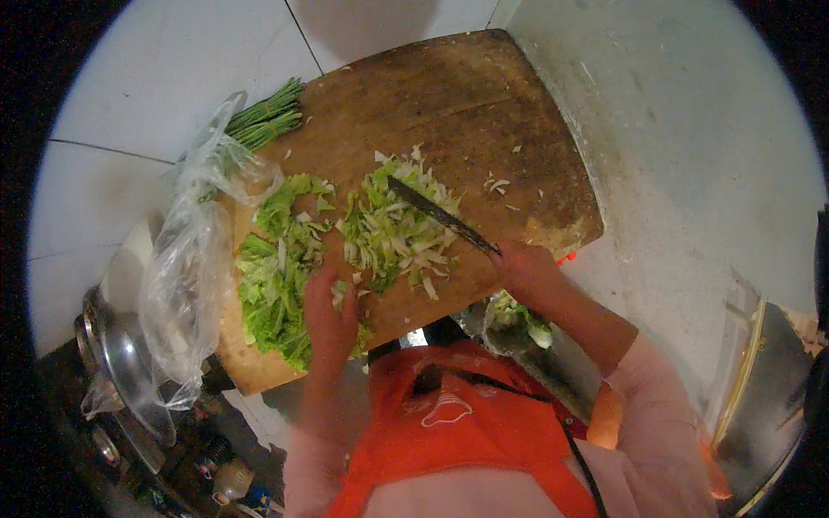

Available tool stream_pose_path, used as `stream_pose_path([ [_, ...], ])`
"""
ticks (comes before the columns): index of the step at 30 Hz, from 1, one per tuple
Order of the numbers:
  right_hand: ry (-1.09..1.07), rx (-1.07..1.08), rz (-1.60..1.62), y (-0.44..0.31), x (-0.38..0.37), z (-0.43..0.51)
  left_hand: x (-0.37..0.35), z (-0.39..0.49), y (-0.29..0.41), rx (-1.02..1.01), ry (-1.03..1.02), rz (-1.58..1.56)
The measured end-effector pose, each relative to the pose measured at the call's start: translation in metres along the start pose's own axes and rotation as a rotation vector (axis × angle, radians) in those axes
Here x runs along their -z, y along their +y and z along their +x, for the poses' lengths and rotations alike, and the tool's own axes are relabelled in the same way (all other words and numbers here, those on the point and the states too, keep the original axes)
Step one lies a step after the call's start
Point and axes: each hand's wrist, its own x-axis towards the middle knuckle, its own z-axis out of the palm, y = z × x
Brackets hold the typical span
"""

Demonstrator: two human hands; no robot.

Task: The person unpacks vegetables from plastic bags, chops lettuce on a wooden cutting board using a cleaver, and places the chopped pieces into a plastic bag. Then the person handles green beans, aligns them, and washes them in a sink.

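Note:
In my right hand [521, 262] is a knife [443, 217], its dark blade seen nearly edge-on over a pile of shredded leafy greens, perhaps cabbage [395, 226]. My left hand [330, 311] rests at the near left, fingers spread and bent, against the right side of a heap of larger light-green leaves [272, 298]; a small pale-green piece shows between thumb and fingers, and whether they grip it is unclear. Both heaps lie on a large worn wooden cutting board [440, 97]. Small pale scraps [497, 184] are scattered to the right of the shredded pile.
A bundle of long green stalks [269, 116] lies at the board's upper left, partly in a clear plastic bag [188, 278]. A metal bowl [126, 349] stands at the left. Below the board's near edge is a container with greens [518, 317]. A wall [680, 129] borders the right side.

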Motion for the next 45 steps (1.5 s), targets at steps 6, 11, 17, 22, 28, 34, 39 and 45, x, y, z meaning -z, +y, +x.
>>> stream_pose_path([
  [6, -0.193, 0.04, -0.199, -0.01, 0.013, 0.029, 0.02, -0.104, 0.018, 0.302, -0.266, -0.023],
  [11, -0.194, 0.049, -0.198, -0.003, 0.003, 0.058, 0.023, -0.132, -0.002, 0.344, -0.235, -0.071],
  [17, 0.401, 0.199, -0.156, 0.003, -0.047, 0.044, 0.058, -0.121, 0.008, 0.546, -0.219, 0.006],
  [22, 0.132, 0.06, -0.132, -0.012, -0.017, 0.024, 0.097, -0.133, 0.017, 0.169, -0.207, 0.15],
  [28, 0.046, 0.086, -0.089, -0.022, -0.023, 0.01, 0.121, -0.129, 0.034, 0.358, -0.255, 0.22],
  [34, -0.133, 0.159, -0.222, -0.021, -0.053, 0.027, 0.137, -0.163, 0.001, 0.43, -0.071, -0.066],
  [39, 0.203, 0.211, -0.21, -0.001, -0.087, 0.038, 0.145, -0.169, -0.039, 0.392, -0.112, 0.271],
  [45, 0.235, 0.042, 0.029, -0.049, -0.037, 0.004, 0.148, -0.184, -0.063, 0.311, 0.023, -0.015],
])
